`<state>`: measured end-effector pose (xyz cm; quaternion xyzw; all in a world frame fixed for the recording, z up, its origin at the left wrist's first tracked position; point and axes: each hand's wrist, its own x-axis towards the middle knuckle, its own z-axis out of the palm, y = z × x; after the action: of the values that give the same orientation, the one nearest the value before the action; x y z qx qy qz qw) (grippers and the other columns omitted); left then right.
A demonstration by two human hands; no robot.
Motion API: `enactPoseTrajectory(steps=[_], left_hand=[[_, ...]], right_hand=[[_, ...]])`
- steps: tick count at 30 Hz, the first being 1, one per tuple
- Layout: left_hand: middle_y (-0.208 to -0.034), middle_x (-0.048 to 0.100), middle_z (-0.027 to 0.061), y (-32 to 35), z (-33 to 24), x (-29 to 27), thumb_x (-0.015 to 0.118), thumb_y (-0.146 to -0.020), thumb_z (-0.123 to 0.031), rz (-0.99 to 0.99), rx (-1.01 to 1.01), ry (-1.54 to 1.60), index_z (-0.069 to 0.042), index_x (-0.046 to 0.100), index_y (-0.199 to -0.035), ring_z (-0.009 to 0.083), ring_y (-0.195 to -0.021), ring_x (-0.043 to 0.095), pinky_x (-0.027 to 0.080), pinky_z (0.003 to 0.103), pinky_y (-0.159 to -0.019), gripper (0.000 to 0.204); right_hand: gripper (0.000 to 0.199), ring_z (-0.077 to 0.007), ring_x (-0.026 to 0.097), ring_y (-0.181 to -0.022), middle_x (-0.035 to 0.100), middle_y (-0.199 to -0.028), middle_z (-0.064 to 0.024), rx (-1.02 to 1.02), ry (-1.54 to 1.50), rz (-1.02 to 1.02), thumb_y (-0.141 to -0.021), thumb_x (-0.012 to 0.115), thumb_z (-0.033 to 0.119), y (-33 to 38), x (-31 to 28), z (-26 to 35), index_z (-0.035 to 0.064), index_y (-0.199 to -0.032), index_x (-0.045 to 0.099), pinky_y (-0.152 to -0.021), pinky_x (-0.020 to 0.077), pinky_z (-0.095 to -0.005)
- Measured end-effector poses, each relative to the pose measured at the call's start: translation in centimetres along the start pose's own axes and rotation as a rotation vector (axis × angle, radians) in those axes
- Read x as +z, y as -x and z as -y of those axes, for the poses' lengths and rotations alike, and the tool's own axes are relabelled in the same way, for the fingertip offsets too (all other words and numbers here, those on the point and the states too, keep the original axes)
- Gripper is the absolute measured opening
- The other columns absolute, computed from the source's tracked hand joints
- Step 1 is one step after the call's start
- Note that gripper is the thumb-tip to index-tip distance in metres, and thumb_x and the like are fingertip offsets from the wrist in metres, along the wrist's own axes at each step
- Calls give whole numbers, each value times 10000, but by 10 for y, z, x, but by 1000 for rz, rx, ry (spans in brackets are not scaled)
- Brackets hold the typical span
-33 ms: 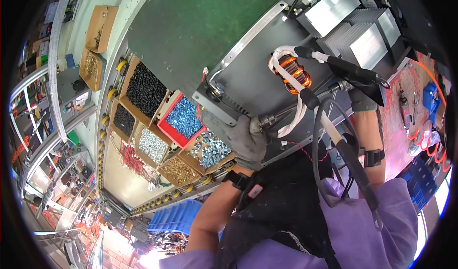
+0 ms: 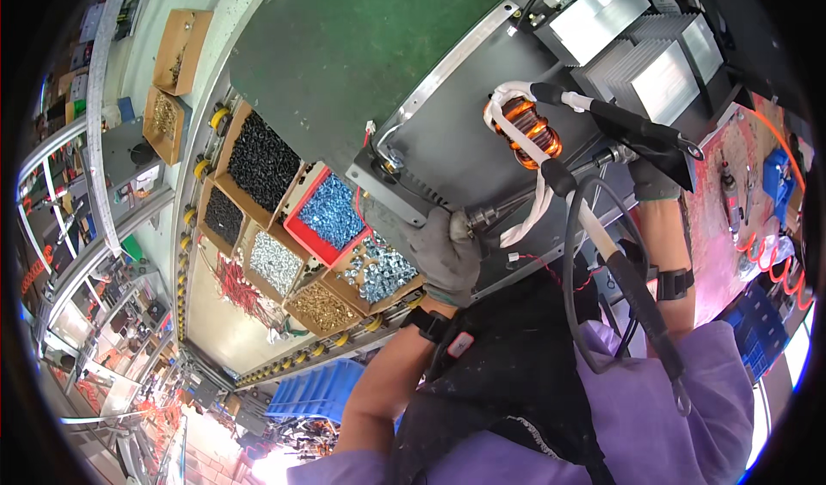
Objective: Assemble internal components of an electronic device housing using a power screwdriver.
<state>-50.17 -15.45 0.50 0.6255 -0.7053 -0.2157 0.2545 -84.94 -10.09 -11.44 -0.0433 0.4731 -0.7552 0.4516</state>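
Green work surface [image 2: 344, 63] borders a dark metal panel [image 2: 447, 145]. Silver-ended shaft [image 2: 483, 217] slants over the panel between your hands: left hand [image 2: 447, 248] curled against its lower-left end, grip unclear; right hand [image 2: 656, 181] nearer its upper-right end, part-hidden, grip cannot be told. Copper coil [image 2: 545, 134] sits just beyond; thick cable [image 2: 559, 178] crosses the shaft.

Grey-gloved hands [image 2: 449, 257], black wristbands [image 2: 675, 284], purple top [image 2: 688, 390], black apron [image 2: 490, 382] with pale curved line
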Motion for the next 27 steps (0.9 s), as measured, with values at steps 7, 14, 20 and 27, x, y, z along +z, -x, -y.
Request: enactPoseTrajectory(steps=[7, 14, 20, 27], left_hand=[[-938, 487, 269, 0, 6, 3, 531, -907, -285, 12, 43, 12, -7, 574, -834, 448, -841, 492, 391, 506, -734, 291], [-952, 473, 285, 8, 13, 2, 513, -920, -303, 76, -10, 85, -8, 567, -843, 459, -863, 492, 394, 512, -742, 310], [-986, 465, 288, 11, 13, 2, 519, -915, -295, 106, -82, 97, -6, 562, -855, 461, -863, 497, 402, 508, -747, 298], [-1030, 489, 251, 9, 2, -11, 556, -886, -236, 177, -63, -23, -34, 583, -937, 430, -904, 526, 432, 491, -785, 210]], right_hand=[[161, -235, 592, -886, 624, -974, -113, -16, 16, 29, -907, 574, 186, 2, 5, 1, 48, -987, 599, -834, 510, -390], [236, -228, 608, -910, 628, -1013, -102, -19, -34, 386, -936, 514, 268, -11, 12, 3, 61, -1022, 590, -817, 524, -376], [234, -215, 608, -905, 621, -1000, -96, -27, 185, 108, -942, 490, 265, -19, 28, 4, 66, -1052, 544, -797, 525, -372], [231, -245, 631, -933, 645, -1028, -101, 122, -15, -208, -922, 526, 226, -10, 71, 17, 34, -1033, 590, -848, 519, -382]])
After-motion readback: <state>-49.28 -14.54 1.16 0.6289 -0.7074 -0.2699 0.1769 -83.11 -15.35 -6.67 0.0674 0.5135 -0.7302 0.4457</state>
